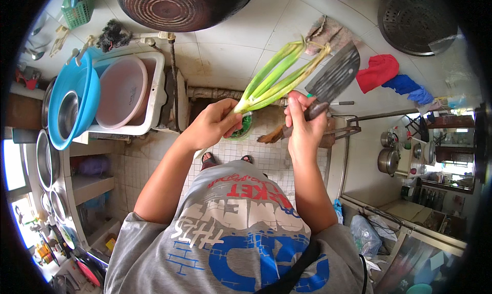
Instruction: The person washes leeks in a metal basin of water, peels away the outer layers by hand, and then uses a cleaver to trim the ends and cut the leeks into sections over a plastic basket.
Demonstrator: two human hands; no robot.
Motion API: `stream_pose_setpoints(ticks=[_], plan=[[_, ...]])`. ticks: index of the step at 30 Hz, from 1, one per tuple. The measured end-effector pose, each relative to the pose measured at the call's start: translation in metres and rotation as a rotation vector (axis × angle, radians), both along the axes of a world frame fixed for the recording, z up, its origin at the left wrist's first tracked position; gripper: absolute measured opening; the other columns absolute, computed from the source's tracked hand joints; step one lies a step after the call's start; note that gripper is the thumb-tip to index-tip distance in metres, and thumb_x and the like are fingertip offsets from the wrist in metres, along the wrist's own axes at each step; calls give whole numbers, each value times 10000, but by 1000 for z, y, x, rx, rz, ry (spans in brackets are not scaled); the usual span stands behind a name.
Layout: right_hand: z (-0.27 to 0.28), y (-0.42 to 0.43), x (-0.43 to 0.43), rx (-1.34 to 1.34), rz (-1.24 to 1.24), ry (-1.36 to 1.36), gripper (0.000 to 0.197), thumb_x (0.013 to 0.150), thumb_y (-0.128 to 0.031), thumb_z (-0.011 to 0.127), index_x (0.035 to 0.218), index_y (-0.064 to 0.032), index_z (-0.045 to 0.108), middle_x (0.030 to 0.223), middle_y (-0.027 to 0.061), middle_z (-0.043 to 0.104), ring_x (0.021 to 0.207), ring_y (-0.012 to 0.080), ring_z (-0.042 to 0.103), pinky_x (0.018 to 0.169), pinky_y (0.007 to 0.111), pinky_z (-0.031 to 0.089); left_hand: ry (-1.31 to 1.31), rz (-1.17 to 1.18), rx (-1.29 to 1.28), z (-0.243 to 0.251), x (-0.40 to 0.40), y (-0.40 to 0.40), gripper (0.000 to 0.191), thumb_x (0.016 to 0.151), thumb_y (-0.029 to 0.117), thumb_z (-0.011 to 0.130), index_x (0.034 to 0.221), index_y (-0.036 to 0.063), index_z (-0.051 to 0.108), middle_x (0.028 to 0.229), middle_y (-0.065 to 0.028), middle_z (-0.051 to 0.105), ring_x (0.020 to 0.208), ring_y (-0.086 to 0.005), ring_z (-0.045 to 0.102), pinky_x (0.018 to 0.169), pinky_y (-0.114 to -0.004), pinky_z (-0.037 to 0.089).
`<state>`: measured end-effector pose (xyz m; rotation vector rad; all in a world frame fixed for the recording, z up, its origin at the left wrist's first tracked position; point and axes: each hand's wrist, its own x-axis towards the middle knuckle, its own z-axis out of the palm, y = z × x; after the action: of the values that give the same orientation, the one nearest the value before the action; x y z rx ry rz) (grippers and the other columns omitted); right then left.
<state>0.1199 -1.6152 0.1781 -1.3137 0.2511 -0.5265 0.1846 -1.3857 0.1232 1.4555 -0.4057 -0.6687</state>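
My left hand point(216, 124) grips a green onion point(269, 80) near where its leaves part. The leaves fan up and to the right, some of them yellowed and wilted at the tips, and a pale end shows below the hand. My right hand point(306, 121) is closed around the handle of a cleaver point(336, 75), whose broad dark blade tilts up to the right, close to the leaf tips. Beneath and between the hands, on the floor, stands a container with green scraps point(243, 126), partly hidden by my left hand.
A white sink point(155, 90) at the left holds a pink basin point(123, 90) beside blue basins point(92, 98). A wok point(184, 5) stands on the tiled counter, with a rag point(332, 34) and red cloth point(378, 71) to its right. A broom head point(271, 136) is below my right hand.
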Motion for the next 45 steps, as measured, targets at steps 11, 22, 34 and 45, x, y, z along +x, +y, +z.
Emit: stream_pose_setpoints(ticks=[11, 22, 34, 45], plan=[[-17, 8, -2, 391, 161, -89, 273, 1000, 85, 685, 1061, -112, 505, 1048, 37, 637, 770, 126, 599, 622, 299, 487, 80, -8, -117, -11, -8, 6, 229, 1133, 155, 641, 1239, -47, 621, 882, -22, 676, 718, -67, 555, 630, -250, 460], [-6, 11, -9, 516, 215, -55, 234, 991, 8, 692, 1202, -34, 600, 1013, 42, 630, 792, 120, 571, 622, 298, 484, 113, -33, -258, -16, -14, 5, 238, 1130, 157, 656, 1267, -35, 620, 918, -28, 669, 766, -74, 567, 666, -252, 471], [4, -2, -9, 318, 315, 189, 192, 1014, -74, 757, 1165, -3, 661, 1024, 84, 711, 774, 153, 662, 574, 292, 483, -86, -15, 17, -13, -13, 17, 248, 1109, 130, 662, 1296, -26, 616, 925, -14, 670, 785, -77, 555, 703, -276, 478], [-4, -10, -10, 240, 452, 306, 244, 1017, -49, 738, 1237, -3, 641, 1078, 101, 717, 829, 169, 675, 600, 281, 487, -250, -8, 150, 6, -15, 20, 258, 1096, 144, 671, 1291, -21, 627, 924, -14, 667, 801, -102, 582, 717, -294, 487]])
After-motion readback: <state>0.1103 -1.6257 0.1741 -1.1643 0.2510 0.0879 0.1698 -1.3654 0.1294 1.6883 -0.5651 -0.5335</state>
